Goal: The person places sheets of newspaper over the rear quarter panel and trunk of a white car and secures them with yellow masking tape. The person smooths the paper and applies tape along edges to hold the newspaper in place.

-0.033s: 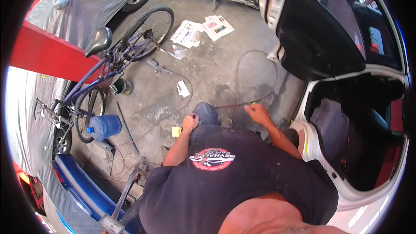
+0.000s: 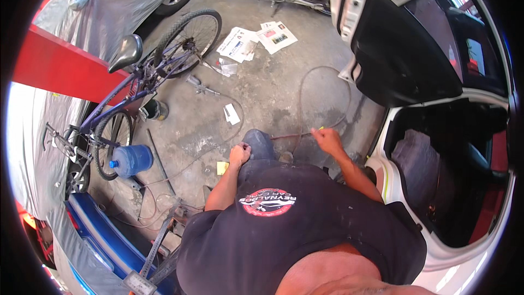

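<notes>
Fingers of right hand [image 2: 327, 141] around thin yellow-green strip [image 2: 318, 129], above grey hose [image 2: 305, 93].

Left hand [image 2: 239, 155] resting on raised knee [image 2: 258, 143]; right hand [image 2: 328, 140] pinching small yellow-green piece [image 2: 321, 128] beside open car [image 2: 436, 186].

Rough stained concrete floor [image 2: 262, 93], glossy white car body [image 2: 475, 251], perhaps rubber hose [image 2: 305, 84].

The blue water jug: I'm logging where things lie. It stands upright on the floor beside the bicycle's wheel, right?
Not quite. In the head view the blue water jug lies on its side, not upright, on the floor beside the bicycle wheel.
</notes>
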`<state>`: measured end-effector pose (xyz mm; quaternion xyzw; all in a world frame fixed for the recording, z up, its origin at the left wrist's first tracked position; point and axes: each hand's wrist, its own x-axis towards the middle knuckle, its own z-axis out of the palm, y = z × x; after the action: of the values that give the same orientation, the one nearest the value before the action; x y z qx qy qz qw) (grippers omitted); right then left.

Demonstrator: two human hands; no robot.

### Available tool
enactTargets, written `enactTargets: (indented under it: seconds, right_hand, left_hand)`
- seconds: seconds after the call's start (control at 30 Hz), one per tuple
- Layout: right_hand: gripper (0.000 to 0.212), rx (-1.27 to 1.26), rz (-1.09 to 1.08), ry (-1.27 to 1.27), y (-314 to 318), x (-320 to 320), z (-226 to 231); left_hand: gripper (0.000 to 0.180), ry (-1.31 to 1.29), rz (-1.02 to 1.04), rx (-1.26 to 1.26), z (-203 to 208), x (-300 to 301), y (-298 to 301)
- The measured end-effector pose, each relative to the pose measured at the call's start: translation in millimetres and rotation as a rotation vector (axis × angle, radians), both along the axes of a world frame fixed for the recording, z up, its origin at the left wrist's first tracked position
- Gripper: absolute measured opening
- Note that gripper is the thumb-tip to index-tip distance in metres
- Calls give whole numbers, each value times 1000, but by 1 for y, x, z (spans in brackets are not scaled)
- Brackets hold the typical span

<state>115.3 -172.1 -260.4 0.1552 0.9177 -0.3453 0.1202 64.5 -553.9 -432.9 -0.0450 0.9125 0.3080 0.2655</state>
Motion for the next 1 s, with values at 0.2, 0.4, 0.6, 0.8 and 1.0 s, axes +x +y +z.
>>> enactTargets:
  seconds: [0.2,0.4,0.6,0.8,1.0]
  right_hand:
    - [56,132,19,19,17,-176,-20]
    - [45,114,104,-225,-37,-320,-82]
    - [35,127,105,-212,-88,-433,-86]
    - [31,209,116,-85,-79,-540,-201]
    - [25,323,154,-93,-46,-602,-330]
  left_hand:
    - [36,-182,-193,-104,-24,-131,14]
    - [40,62,-159,-155,-82,-343,6]
    - [33,-131,-140,-207,-111,-578,-38]
    - [43,-145,61,-263,-316,-753,15]
    - [51,-97,221,-230,-548,-844,83]
